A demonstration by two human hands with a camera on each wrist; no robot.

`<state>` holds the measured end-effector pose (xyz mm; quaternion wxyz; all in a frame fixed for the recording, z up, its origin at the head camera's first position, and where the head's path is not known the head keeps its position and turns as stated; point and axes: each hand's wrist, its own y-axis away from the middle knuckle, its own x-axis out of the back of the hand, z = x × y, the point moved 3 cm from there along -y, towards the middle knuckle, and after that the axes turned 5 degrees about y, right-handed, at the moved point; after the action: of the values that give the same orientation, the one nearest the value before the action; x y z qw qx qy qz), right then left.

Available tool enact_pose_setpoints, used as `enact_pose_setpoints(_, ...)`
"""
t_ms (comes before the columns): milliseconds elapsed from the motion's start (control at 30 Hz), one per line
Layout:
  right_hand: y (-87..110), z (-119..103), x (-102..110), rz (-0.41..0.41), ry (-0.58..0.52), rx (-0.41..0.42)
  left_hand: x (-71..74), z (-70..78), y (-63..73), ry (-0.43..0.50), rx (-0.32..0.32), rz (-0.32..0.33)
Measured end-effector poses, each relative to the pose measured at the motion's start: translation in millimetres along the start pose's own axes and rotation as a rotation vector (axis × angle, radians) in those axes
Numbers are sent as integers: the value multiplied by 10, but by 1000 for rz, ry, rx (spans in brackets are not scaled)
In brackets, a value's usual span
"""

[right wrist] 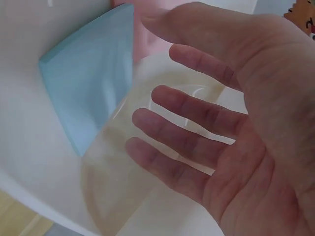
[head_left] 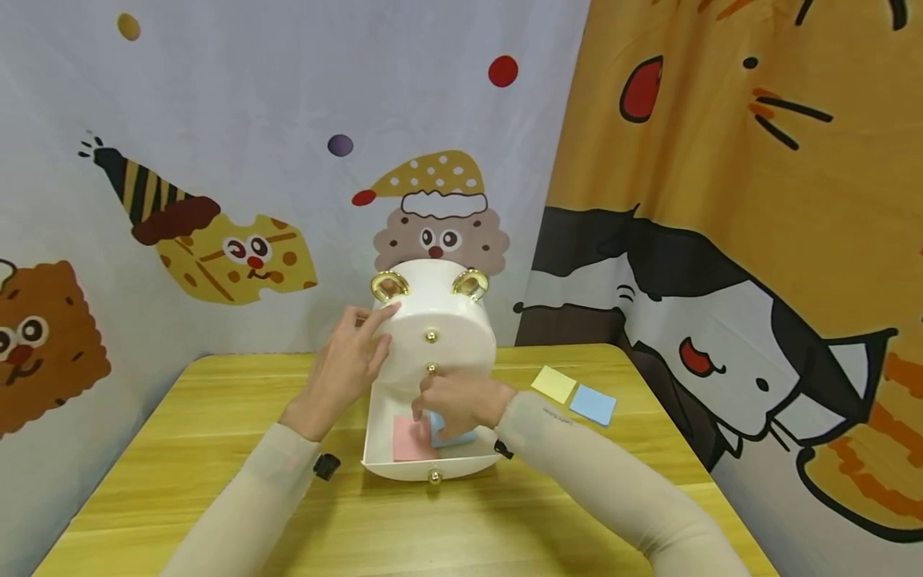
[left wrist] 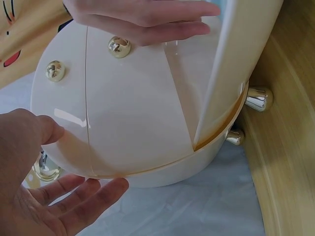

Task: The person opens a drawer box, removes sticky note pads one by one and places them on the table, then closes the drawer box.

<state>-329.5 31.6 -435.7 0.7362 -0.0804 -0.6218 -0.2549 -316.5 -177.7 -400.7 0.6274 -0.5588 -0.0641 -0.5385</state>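
A white drawer box point(head_left: 454, 344) with gold ring ears and gold knobs stands on the table. Its bottom drawer point(head_left: 378, 467) is pulled out, holding a pink sticky-note pad point(head_left: 409, 445) and a blue sticky-note pad point(right wrist: 93, 78). At the box's upper left edge, my left hand point(head_left: 344, 358) rests with fingers extended along the side and its thumb by the front face. My right hand point(head_left: 461, 401) is over the open drawer, fingers spread and nothing in them. In the right wrist view its thumb overlaps the pink pad, and the blue pad leans near the fingertips.
On the wooden table point(head_left: 216, 449), a yellow sticky-note pad point(head_left: 554, 385) and another blue pad point(head_left: 593, 405) lie to the right of the box. A printed cartoon curtain point(head_left: 274, 96) hangs behind the table's back edge.
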Motion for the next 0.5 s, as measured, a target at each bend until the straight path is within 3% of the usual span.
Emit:
enact_pose_setpoints(233,-34,10,-82,-37,-12,9,-3,0,-7,1,-5,-1)
enact_pose_setpoints(500,-6,1,-99,-101,13,-37,6,9,-7,4,-4,4)
